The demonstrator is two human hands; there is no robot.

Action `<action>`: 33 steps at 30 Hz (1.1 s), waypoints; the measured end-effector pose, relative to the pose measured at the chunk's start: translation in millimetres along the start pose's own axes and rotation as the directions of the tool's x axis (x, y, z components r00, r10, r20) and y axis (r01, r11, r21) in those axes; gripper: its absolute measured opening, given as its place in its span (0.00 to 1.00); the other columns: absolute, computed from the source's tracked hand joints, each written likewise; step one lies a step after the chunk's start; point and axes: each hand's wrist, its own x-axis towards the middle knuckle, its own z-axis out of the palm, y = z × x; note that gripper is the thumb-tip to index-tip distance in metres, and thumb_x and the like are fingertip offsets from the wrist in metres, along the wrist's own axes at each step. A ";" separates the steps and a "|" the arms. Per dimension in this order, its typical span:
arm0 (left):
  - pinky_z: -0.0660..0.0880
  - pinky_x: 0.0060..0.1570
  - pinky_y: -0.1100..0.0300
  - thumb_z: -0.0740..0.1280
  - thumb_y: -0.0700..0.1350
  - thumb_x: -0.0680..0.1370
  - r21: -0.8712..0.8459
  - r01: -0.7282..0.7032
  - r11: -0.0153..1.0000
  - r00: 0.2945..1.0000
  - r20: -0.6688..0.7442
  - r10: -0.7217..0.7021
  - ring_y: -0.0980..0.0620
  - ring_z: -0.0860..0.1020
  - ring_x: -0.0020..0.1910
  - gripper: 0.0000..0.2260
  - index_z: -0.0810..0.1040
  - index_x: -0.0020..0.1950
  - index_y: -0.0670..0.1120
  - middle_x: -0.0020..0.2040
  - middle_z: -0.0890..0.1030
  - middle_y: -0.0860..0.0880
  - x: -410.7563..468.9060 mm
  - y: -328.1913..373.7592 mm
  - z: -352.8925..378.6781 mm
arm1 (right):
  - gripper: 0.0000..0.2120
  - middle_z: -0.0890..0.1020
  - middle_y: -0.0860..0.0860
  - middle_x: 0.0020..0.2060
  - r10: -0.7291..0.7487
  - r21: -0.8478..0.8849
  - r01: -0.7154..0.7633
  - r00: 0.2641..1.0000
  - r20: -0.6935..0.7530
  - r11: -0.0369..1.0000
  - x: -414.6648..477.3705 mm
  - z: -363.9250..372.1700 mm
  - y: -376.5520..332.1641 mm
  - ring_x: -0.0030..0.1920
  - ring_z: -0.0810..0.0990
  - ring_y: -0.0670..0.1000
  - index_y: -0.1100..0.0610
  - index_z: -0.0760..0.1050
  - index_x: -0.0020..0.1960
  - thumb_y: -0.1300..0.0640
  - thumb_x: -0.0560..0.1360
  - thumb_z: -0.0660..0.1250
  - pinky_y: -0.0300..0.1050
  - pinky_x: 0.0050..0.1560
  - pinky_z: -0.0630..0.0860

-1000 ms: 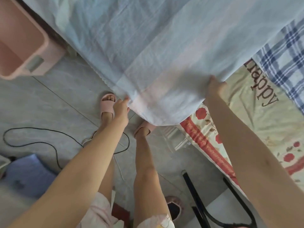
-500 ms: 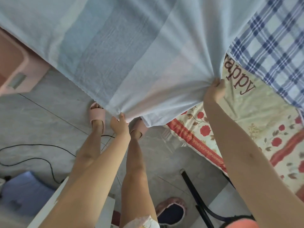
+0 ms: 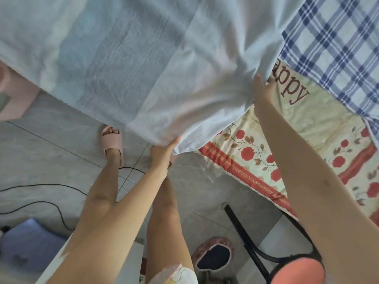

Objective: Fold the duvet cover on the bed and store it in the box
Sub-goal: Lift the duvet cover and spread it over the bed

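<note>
Grey floor tiles [image 3: 41, 144] fill the lower left, with a pink box [image 3: 14, 103] at the left edge, partly hidden by the duvet cover [image 3: 143, 68]. The cover is pale blue with broad lighter bands and hangs spread above the floor and the bed's edge. The left hand [image 3: 164, 149] grips its lower edge from beneath, fingers curled into the cloth. Farther right and higher, the right hand [image 3: 262, 93] pinches a bunched fold over the floral sheet [image 3: 307, 144], beside a blue plaid cloth [image 3: 338, 48].
</note>
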 end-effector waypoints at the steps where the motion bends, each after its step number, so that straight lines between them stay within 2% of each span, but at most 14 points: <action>1: 0.76 0.43 0.61 0.77 0.43 0.68 0.022 -0.070 0.997 0.997 -0.040 0.071 0.52 0.81 0.42 0.11 0.81 0.48 0.43 0.42 0.83 0.49 -2.8 -2.1 1.8 | 0.28 0.72 0.54 0.64 -0.037 -0.037 0.035 0.998 -0.047 0.999 0.8 0.8 -5.9 0.53 0.72 0.41 0.55 0.57 0.73 0.53 0.77 0.63 0.36 0.56 0.73; 2: 0.75 0.41 0.59 0.75 0.43 0.69 0.055 -0.154 0.987 0.984 -0.077 0.158 0.53 0.81 0.39 0.07 0.81 0.43 0.44 0.39 0.82 0.50 -6.0 -4.6 3.2 | 0.33 0.65 0.54 0.71 -0.096 -0.094 0.088 0.991 -0.088 0.992 3.2 0.9 -11.1 0.52 0.67 0.36 0.54 0.51 0.76 0.54 0.77 0.64 0.33 0.61 0.68; 4: 0.72 0.38 0.57 0.70 0.40 0.73 0.106 -0.263 0.959 0.955 -0.115 0.274 0.55 0.78 0.34 0.05 0.77 0.37 0.46 0.34 0.79 0.50 -11.0 -10.6 3.3 | 0.38 0.61 0.52 0.72 -0.240 -0.075 0.235 0.968 -0.069 0.969 11.4 5.0 -15.8 0.43 0.65 0.37 0.49 0.46 0.77 0.61 0.75 0.63 0.33 0.53 0.71; 7: 0.74 0.48 0.53 0.62 0.36 0.78 0.042 -0.262 0.964 0.943 -0.199 0.265 0.47 0.80 0.47 0.04 0.76 0.50 0.40 0.45 0.80 0.45 -13.2 -14.6 20.1 | 0.27 0.75 0.53 0.62 -0.346 -0.313 0.363 0.932 0.110 0.878 18.8 4.4 -20.2 0.33 0.70 0.43 0.39 0.52 0.75 0.57 0.80 0.52 0.38 0.32 0.69; 9: 0.74 0.57 0.55 0.61 0.41 0.81 0.030 -0.289 0.957 0.926 -0.246 0.287 0.48 0.78 0.55 0.08 0.75 0.57 0.41 0.53 0.80 0.45 -18.5 -16.4 36.8 | 0.20 0.78 0.52 0.46 -0.316 -0.621 0.389 0.920 0.231 0.681 19.0 -3.8 -26.9 0.36 0.73 0.52 0.34 0.59 0.70 0.48 0.80 0.47 0.47 0.35 0.69; 11: 0.74 0.49 0.67 0.64 0.45 0.80 0.043 -0.294 0.955 0.929 -0.220 0.296 0.57 0.78 0.50 0.03 0.75 0.52 0.49 0.48 0.80 0.53 -27.4 -20.6 50.9 | 0.26 0.77 0.58 0.46 -0.337 -0.825 0.410 0.897 0.286 0.390 23.6 -11.8 -25.3 0.41 0.75 0.57 0.39 0.52 0.75 0.58 0.81 0.49 0.51 0.40 0.71; 13: 0.73 0.43 0.65 0.67 0.50 0.77 0.162 -0.243 0.957 0.941 -0.202 0.273 0.55 0.78 0.44 0.06 0.74 0.44 0.49 0.41 0.79 0.55 -33.8 -28.3 59.2 | 0.31 0.78 0.64 0.50 -0.370 -0.862 0.394 0.889 0.269 0.319 23.8 -19.4 -22.1 0.43 0.76 0.60 0.42 0.46 0.77 0.64 0.80 0.49 0.54 0.44 0.73; 16: 0.75 0.46 0.56 0.70 0.50 0.74 0.238 -0.231 0.943 0.948 -0.165 0.274 0.46 0.80 0.47 0.14 0.78 0.48 0.38 0.44 0.82 0.45 -46.3 -43.0 74.1 | 0.31 0.77 0.66 0.53 -0.375 -0.875 0.352 0.900 0.221 0.331 25.3 -46.0 -16.2 0.45 0.76 0.61 0.42 0.43 0.77 0.64 0.80 0.49 0.55 0.43 0.73; 19: 0.67 0.37 0.73 0.69 0.39 0.76 0.246 -0.226 0.943 0.955 -0.138 0.264 0.52 0.76 0.43 0.06 0.76 0.48 0.37 0.40 0.78 0.50 -74.1 -50.7 89.6 | 0.33 0.77 0.63 0.51 -0.370 -0.903 0.286 0.915 0.159 0.320 23.4 -75.6 -4.5 0.47 0.77 0.62 0.41 0.42 0.77 0.66 0.80 0.50 0.50 0.41 0.67; 22: 0.66 0.35 0.79 0.70 0.38 0.75 0.189 -0.174 0.967 0.974 -0.111 0.197 0.55 0.77 0.41 0.04 0.75 0.46 0.41 0.38 0.76 0.53 -92.8 -77.4 100.7 | 0.34 0.77 0.65 0.50 -0.364 -0.904 0.267 0.921 0.138 0.333 24.3 -103.6 16.6 0.43 0.76 0.61 0.43 0.41 0.77 0.66 0.79 0.49 0.51 0.40 0.70; 25: 0.70 0.34 0.76 0.70 0.41 0.75 0.171 -0.028 0.985 0.997 -0.066 0.040 0.58 0.78 0.40 0.08 0.78 0.49 0.37 0.44 0.80 0.46 -91.0 -108.7 102.6 | 0.30 0.77 0.69 0.54 -0.349 -0.898 0.272 0.926 0.147 0.344 26.7 -127.1 39.5 0.48 0.77 0.67 0.49 0.46 0.77 0.65 0.79 0.48 0.59 0.46 0.72; 28: 0.70 0.39 0.70 0.69 0.46 0.76 0.171 0.089 0.981 0.996 -0.041 -0.083 0.51 0.78 0.46 0.15 0.78 0.55 0.35 0.47 0.80 0.46 -80.3 -121.9 101.2 | 0.32 0.77 0.66 0.46 -0.303 -0.925 0.217 0.946 0.120 0.313 30.4 -128.2 52.6 0.41 0.76 0.62 0.46 0.43 0.78 0.65 0.79 0.50 0.54 0.41 0.70; 30: 0.70 0.45 0.63 0.69 0.49 0.76 0.205 0.187 0.961 0.982 -0.018 -0.187 0.50 0.77 0.51 0.17 0.76 0.58 0.38 0.49 0.79 0.48 -70.9 -116.9 98.3 | 0.33 0.75 0.62 0.44 -0.240 -0.905 0.161 0.968 0.068 0.394 35.1 -116.6 57.1 0.41 0.75 0.60 0.42 0.41 0.77 0.65 0.80 0.50 0.50 0.40 0.67; 33: 0.70 0.47 0.58 0.71 0.41 0.74 0.223 0.242 0.944 0.967 0.030 -0.254 0.51 0.74 0.45 0.10 0.73 0.53 0.44 0.43 0.75 0.51 -59.1 -95.2 76.2 | 0.33 0.73 0.60 0.56 -0.183 -0.759 0.064 0.980 -0.074 0.648 24.4 -94.7 70.8 0.50 0.76 0.59 0.41 0.44 0.77 0.63 0.79 0.51 0.49 0.45 0.69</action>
